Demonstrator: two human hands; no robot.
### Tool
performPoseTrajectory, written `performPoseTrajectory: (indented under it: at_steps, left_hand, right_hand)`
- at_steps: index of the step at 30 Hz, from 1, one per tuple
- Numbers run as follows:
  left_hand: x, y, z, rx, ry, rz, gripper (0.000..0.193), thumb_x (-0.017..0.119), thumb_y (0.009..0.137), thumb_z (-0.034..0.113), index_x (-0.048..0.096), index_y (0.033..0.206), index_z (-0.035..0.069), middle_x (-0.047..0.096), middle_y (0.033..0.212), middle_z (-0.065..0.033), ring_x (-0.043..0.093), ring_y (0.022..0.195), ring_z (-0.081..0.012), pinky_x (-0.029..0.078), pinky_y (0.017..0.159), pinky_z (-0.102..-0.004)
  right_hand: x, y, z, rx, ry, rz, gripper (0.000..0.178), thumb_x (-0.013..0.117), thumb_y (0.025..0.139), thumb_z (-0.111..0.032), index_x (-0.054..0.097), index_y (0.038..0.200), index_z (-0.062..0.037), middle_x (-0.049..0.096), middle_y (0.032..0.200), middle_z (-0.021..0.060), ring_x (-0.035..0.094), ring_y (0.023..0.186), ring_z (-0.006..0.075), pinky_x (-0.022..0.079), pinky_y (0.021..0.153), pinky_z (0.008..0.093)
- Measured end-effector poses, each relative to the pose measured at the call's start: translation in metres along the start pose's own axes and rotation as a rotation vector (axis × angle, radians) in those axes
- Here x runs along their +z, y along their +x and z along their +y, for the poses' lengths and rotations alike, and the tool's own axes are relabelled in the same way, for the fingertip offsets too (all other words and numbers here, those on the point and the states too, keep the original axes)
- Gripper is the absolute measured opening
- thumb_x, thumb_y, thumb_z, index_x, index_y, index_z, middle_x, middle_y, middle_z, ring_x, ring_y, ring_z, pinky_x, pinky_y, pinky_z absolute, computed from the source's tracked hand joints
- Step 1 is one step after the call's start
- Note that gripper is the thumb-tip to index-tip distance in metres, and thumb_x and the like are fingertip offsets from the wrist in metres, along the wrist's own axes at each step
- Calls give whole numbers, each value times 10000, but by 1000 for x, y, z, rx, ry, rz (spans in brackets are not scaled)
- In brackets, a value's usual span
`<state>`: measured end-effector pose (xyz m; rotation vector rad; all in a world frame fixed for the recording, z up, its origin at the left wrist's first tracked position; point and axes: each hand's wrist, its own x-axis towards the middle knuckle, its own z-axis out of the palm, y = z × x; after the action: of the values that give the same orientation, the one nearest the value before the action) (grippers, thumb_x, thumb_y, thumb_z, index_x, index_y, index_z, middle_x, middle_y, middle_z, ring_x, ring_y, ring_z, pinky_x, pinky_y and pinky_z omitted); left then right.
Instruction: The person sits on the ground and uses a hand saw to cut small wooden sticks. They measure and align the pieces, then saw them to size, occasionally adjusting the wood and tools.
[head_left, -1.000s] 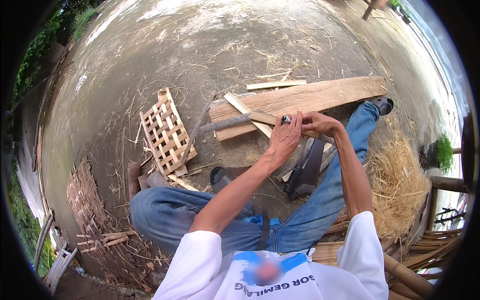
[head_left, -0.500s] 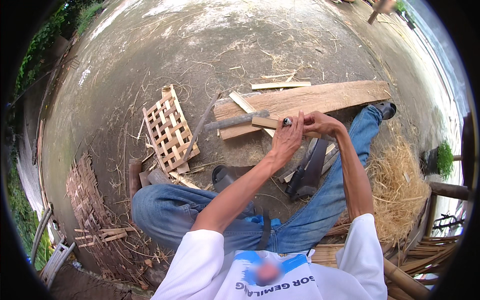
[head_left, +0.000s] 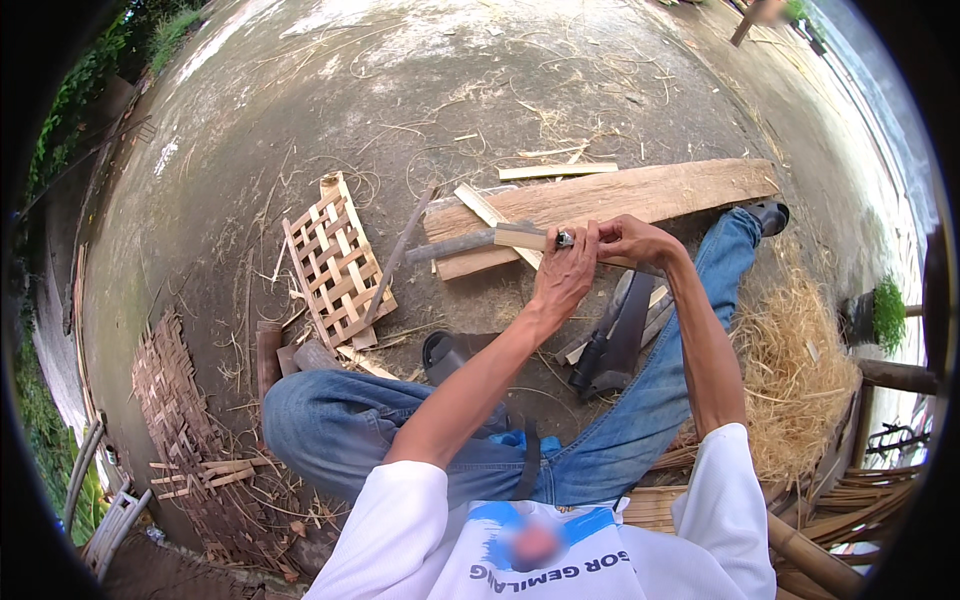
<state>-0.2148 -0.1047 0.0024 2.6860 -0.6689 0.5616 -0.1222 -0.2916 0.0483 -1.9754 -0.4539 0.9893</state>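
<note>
A pale split bamboo piece (head_left: 520, 236) lies across the front of me, its left end sticking out past my fingers. My left hand (head_left: 566, 272), with a dark ring on a finger, is closed around it. Close beside it, my right hand (head_left: 637, 243) is closed too, pinching the piece toward its right end. Beneath the hands is a long wooden plank (head_left: 620, 195) on the ground. A grey stick-like bar (head_left: 450, 246) reaches over the plank's left end, near the bamboo tip. A pale strip (head_left: 485, 208) crosses the plank.
A woven bamboo lattice panel (head_left: 335, 262) lies left of the plank. A dark machete-like sheath (head_left: 615, 340) rests between my legs. A heap of shavings (head_left: 795, 380) is by my right leg; a brown woven mat (head_left: 185, 430) lies at left. A potted plant (head_left: 888, 318) stands far right.
Both hands, with the bamboo piece, have shifted slightly left and up. The bamboo's visible end looks broader and tilted differently. The other things stay where they were.
</note>
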Motion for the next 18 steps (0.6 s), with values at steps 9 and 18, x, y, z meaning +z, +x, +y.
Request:
performPoseTrajectory:
  at_steps: [9, 18]
  left_hand:
    - [5, -2, -4, -5, 63, -3, 642, 560, 918, 102, 339, 1496, -72, 612, 1210, -213, 594, 1188, -304, 305, 1110, -487]
    - [9, -2, -4, 1, 62, -11, 575, 573, 920, 141, 430, 1443, -50, 641, 1178, -169, 601, 1184, -268, 319, 1106, -481]
  right_hand:
    - [6, 5, 4, 17, 82, -34, 324, 740, 959, -183, 714, 1227, -4, 726, 1092, -14, 606, 1006, 73, 493, 956, 281]
    - [8, 4, 14, 36, 214, -56, 328, 754, 936, -169, 713, 1231, -31, 724, 1116, -15, 613, 1033, 84, 475, 998, 288]
